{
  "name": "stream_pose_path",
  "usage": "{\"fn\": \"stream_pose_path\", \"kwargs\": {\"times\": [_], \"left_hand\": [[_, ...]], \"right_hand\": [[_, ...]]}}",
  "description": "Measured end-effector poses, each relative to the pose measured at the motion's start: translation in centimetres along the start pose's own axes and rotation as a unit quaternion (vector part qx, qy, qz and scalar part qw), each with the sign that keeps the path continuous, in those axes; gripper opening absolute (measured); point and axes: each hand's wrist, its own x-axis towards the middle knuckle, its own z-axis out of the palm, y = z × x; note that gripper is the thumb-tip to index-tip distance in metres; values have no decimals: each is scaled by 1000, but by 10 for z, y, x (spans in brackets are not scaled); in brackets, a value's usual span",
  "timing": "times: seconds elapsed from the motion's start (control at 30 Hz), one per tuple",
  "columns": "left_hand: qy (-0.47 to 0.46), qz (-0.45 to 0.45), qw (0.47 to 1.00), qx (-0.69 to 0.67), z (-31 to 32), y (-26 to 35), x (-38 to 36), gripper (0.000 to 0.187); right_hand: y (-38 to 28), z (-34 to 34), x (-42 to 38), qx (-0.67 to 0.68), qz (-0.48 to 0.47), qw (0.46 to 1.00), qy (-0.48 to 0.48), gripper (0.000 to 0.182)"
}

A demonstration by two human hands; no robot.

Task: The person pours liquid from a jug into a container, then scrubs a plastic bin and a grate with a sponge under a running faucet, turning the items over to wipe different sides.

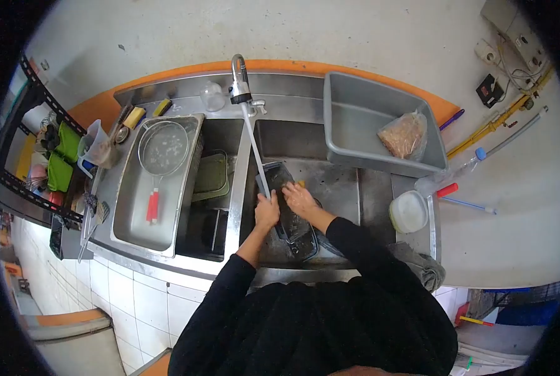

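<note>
In the right sink basin (342,188), a dark rectangular tray (298,232) lies tilted under my hands. My left hand (266,212) is closed around its left edge, right where the water stream comes down. Against the inside of the tray presses my right hand (300,199), fingers bent. A bit of yellow, which looks like a sponge (302,183), shows at this hand's edge; the palm hides the rest. Water runs from the tap (240,94) onto the tray near my left hand. Other dark pieces lie below the tray, partly covered by it.
Left of the basins stands a steel pan (123,213) with a red-handled strainer (162,150). Containers (211,175) sit in the left basin. A grey tub (349,150) holding a bagged item (405,135) is at the back right. A bottle (452,174), white tub (409,212) and cloth (418,263) lie at right.
</note>
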Motion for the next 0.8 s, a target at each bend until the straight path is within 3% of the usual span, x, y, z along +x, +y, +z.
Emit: {"fn": "stream_pose_path", "kwargs": {"times": [0.03, 0.07, 0.13, 0.23, 0.37, 0.47, 0.53, 0.57, 0.63, 0.67, 0.73, 0.77, 0.8], "left_hand": [[0, -1, 1000, -1, 1, -2, 1, 64], [-1, -15, 1000, 5, 1, -6, 4, 63], [-3, -31, 999, 11, 6, -17, 12, 62], [45, -47, 998, -17, 13, -29, 16, 62], [38, -42, 997, -47, 17, -10, 8, 65], [40, -32, 997, -49, 21, -7, 7, 68], [33, -20, 998, -42, 23, -7, 7, 70], [32, -29, 998, -41, 23, -6, 7, 71], [32, -39, 998, -40, 23, -6, 9, 72], [36, -54, 996, -63, 22, -8, 10, 71], [43, -71, 993, -89, 24, -15, 17, 70], [40, -49, 990, -128, 26, -25, 23, 68], [37, -26, 985, -165, 29, -35, 26, 66]], "right_hand": [[-5, 1, -5, 21, 26, 998, 58, 23], [-12, 3, -9, 19, 24, 998, 57, 23], [-30, 5, -20, 113, 80, 990, 2, 21], [-44, 3, -43, 176, 62, 982, -34, 19], [-46, -5, -60, 151, 54, 984, -71, 20], [-49, 7, -57, 243, 145, 947, -151, 22], [-51, 28, -49, 415, 224, 862, -188, 24], [-53, 31, -51, 415, 225, 862, -185, 24], [-57, 32, -58, 683, 242, 685, -80, 18], [-56, 20, -61, 683, 241, 685, -80, 18], [-49, -3, -75, 703, 273, 629, 190, 17], [-38, -8, -77, 643, 304, 641, 289, 17], [-28, -17, -90, 588, 365, 645, 325, 18]]}}
